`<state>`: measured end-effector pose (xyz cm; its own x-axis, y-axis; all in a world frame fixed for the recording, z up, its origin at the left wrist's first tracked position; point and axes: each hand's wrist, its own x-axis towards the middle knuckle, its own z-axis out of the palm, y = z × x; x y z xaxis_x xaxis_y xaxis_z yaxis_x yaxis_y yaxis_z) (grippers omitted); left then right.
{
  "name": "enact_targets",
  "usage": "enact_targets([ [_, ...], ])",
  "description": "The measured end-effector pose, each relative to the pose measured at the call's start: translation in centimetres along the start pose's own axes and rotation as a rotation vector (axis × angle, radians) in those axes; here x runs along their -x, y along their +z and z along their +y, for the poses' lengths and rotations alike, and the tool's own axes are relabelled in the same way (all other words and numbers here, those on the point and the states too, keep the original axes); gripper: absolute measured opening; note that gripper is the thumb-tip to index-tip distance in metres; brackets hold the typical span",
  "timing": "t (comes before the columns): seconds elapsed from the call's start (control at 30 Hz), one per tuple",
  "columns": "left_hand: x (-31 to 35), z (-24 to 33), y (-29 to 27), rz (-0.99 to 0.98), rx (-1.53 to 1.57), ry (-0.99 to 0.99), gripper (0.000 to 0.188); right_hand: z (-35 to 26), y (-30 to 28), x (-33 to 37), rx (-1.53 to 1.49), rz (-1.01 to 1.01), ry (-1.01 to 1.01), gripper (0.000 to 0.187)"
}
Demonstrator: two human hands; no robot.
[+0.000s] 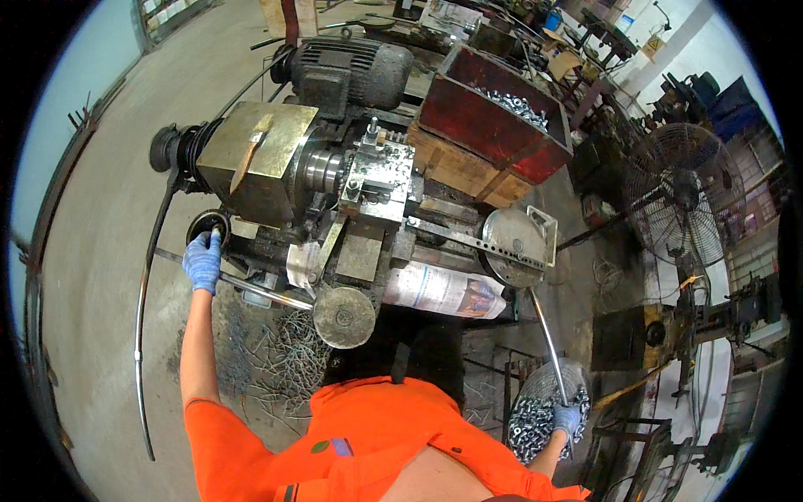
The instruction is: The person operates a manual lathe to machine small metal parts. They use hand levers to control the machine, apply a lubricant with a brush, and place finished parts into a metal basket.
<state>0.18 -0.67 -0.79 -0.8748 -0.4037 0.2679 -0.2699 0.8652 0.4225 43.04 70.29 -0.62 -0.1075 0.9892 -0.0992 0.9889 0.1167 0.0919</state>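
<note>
My left hand (202, 263), in a blue glove, is at a black round rim (197, 227) on the left of the machine. Its fingers are bent together inside the rim, and what they hold, if anything, is hidden. My right hand (567, 419), also gloved in blue, is closed around the lower part of a long metal lever (545, 331). That lever slants down from below a round metal plate (510, 235). Under my right hand stands a basket (569, 376) filled with small shiny metal parts (529, 424). The machine's metal clamping block (381, 177) lies between both arms, farther away.
A brush (245, 164) lies on the brass-coloured cover (209, 151). Behind are a motor (351, 71) and a red bin (477, 113) of metal parts. A fan (684, 191) stands right. Metal scraps (288, 356) litter the floor; a bar (251, 284) ends at a round disc (344, 318).
</note>
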Motion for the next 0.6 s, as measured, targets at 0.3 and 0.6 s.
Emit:
enact_targets([
  [0.3,0.0,-0.5,0.4,-0.006,0.053,-0.004,0.036,0.9,1.3,-0.3,-0.061,0.071,-0.029,0.049],
  [0.6,0.0,-0.3,0.6,0.004,-0.019,0.001,0.038,1.0,1.9,-1.2,-0.047,0.056,-0.018,0.048],
])
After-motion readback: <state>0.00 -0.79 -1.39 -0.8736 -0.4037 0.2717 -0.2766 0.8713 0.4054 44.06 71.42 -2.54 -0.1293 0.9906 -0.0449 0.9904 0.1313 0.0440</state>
